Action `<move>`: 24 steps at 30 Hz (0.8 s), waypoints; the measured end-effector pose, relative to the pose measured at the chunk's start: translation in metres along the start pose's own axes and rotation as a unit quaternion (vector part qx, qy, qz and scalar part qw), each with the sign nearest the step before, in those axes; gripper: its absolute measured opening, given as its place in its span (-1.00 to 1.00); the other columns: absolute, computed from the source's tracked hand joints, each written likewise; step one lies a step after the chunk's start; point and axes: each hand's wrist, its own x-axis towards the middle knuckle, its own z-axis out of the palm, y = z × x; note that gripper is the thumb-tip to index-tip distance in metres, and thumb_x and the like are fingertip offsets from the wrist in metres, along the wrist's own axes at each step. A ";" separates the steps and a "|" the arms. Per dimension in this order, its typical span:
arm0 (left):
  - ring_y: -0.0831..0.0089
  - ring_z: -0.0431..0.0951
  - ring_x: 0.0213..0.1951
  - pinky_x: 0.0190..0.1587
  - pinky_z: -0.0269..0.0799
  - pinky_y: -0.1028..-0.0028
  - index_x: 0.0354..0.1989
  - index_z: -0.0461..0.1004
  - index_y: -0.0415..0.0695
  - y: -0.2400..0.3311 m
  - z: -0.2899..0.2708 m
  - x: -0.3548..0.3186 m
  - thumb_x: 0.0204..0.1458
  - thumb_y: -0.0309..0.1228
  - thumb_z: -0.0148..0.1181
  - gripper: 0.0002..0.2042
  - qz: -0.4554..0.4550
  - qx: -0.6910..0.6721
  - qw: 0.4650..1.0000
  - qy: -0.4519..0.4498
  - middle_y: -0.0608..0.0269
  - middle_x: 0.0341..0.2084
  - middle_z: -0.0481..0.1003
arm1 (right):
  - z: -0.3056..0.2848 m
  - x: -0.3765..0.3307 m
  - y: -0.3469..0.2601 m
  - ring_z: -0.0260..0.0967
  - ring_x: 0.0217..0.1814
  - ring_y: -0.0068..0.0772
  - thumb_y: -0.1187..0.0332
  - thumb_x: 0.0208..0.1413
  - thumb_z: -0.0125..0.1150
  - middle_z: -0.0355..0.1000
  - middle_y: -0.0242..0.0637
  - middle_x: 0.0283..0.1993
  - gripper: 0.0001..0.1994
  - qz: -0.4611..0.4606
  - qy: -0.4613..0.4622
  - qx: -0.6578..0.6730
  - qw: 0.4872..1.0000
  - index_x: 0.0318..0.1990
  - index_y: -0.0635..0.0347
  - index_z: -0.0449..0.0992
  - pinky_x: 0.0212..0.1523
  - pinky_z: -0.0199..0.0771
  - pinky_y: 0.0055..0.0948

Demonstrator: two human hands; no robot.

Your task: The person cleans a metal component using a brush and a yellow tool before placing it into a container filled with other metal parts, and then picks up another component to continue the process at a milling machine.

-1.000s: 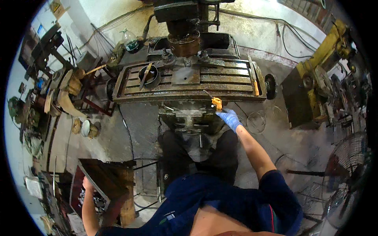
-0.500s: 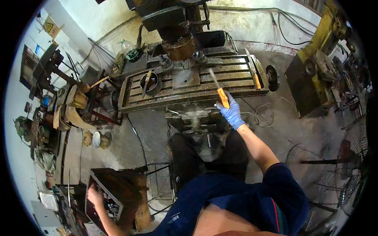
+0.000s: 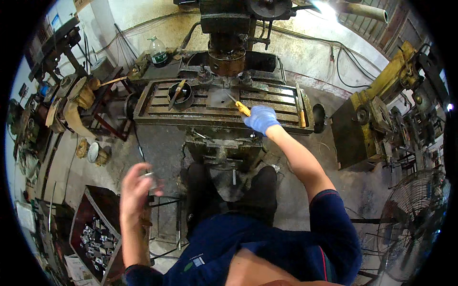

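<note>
My left hand point(image 3: 136, 190), bare and blurred by motion, is raised beside my left knee with its fingers closed around a small metal part point(image 3: 150, 177). Below it stands a dark open box point(image 3: 86, 200) with many small metal pieces point(image 3: 98, 243) inside. My right hand point(image 3: 262, 119), in a blue glove, grips a yellow-handled tool point(image 3: 243, 108) with a narrow shaft. The shaft's tip points at the flat plate point(image 3: 218, 99) in the middle of the slotted machine table point(image 3: 167, 121). Whether the tip touches the plate I cannot tell.
The milling machine's head point(image 3: 227, 59) hangs over the table. A dark pot point(image 3: 183, 97) with a wooden-handled tool across it stands at the table's left. An orange-handled file-like tool point(image 3: 302, 117) lies at its right. A fan point(image 3: 405, 205) stands at the right.
My left hand has come up out of the box, now with a small metal part. My right hand has moved left with the yellow-handled tool, toward the plate. The view has shifted.
</note>
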 end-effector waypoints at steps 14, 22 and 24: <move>0.60 0.37 -0.69 -0.71 0.18 0.64 -0.44 0.31 -0.17 -0.094 0.074 0.152 -0.11 -0.42 0.03 -0.89 -0.074 0.025 0.996 -0.048 0.35 -0.64 0.33 | -0.008 -0.079 0.024 0.42 -0.37 -0.02 -0.15 -0.12 0.04 0.43 0.01 -0.48 -0.49 -0.158 -0.128 0.169 0.964 -0.44 0.19 0.53 -0.31 0.36 -0.19; 0.63 0.34 -0.68 -0.65 0.22 0.63 -0.37 0.49 -0.20 -0.112 0.110 0.222 -0.12 -0.43 0.02 -0.82 -0.062 0.096 0.988 -0.102 0.35 -0.62 0.41 | 0.000 -0.115 0.049 0.35 -0.49 -0.04 -0.12 -0.12 0.07 0.37 0.02 -0.57 -0.51 -0.120 -0.105 0.137 0.978 -0.49 0.23 0.51 -0.39 0.34 -0.22; 0.64 0.34 -0.66 -0.62 0.25 0.62 -0.31 0.51 -0.18 -0.108 0.115 0.239 -0.11 -0.43 0.03 -0.79 -0.062 0.149 0.980 -0.113 0.36 -0.60 0.43 | 0.002 -0.106 0.058 0.30 -0.63 -0.20 0.02 -0.12 0.18 0.34 -0.05 -0.64 -0.62 -0.125 -0.056 0.206 0.969 -0.51 0.24 0.48 -0.48 0.32 -0.30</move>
